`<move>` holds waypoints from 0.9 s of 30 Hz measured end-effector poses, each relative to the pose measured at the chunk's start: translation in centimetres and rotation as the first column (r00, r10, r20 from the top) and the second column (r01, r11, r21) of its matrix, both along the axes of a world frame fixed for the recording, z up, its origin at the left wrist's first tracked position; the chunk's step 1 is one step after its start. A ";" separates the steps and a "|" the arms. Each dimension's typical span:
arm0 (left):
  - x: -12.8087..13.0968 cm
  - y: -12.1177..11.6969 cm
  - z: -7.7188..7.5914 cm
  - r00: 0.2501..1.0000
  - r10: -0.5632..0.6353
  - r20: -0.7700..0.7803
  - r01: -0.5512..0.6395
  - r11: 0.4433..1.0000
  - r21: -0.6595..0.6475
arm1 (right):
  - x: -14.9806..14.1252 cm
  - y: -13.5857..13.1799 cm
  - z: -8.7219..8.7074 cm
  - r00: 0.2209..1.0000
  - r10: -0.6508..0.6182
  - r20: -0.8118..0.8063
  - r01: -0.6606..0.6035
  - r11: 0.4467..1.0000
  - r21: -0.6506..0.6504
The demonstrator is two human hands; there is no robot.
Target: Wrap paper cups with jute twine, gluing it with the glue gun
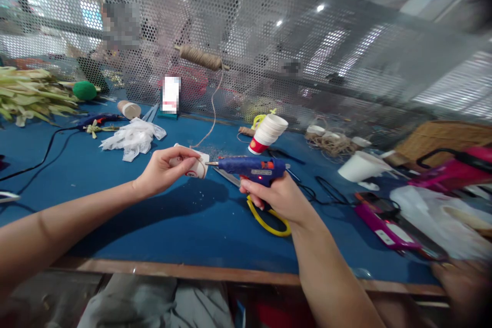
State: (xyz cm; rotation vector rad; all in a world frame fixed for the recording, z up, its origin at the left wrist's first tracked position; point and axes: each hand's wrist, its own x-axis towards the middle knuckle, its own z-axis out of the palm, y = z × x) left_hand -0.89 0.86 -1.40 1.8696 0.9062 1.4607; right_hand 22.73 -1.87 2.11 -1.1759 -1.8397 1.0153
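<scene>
Blue glue gun [246, 166] sits in the closed fingers of the right hand [280, 197], its nozzle at a white paper cup [201, 168] pinched by the left hand [163, 171]. Far right of that cup, nested paper cups [269, 132] lean in a stack.

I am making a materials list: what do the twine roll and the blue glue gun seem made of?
Twine roll: probably jute, matte; brown, rough-looking strands. Glue gun: body likely smooth plastic, a moulded-looking blue shell; nozzle apparently metal, silvery.
</scene>
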 end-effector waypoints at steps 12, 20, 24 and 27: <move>0.1 -0.4 -0.2 0.999 0.021 -0.046 -0.014 0.990 0.141 | 0.2 0.4 -0.4 0.996 -0.060 -0.066 0.059 0.998 -0.007; 0.1 -0.5 0.1 1.000 0.013 -0.021 -0.009 0.985 0.172 | -0.1 0.2 0.0 0.982 -0.010 -0.187 -0.013 0.992 -0.122; 0.0 -0.7 0.1 0.999 0.019 -0.039 -0.013 0.989 0.145 | 0.2 0.8 -0.4 0.979 -0.024 -0.202 -0.004 0.991 -0.137; 0.0 -0.7 0.0 0.999 0.026 -0.041 -0.021 0.991 0.130 | 0.3 0.8 -0.4 0.973 -0.035 -0.228 -0.001 0.988 -0.157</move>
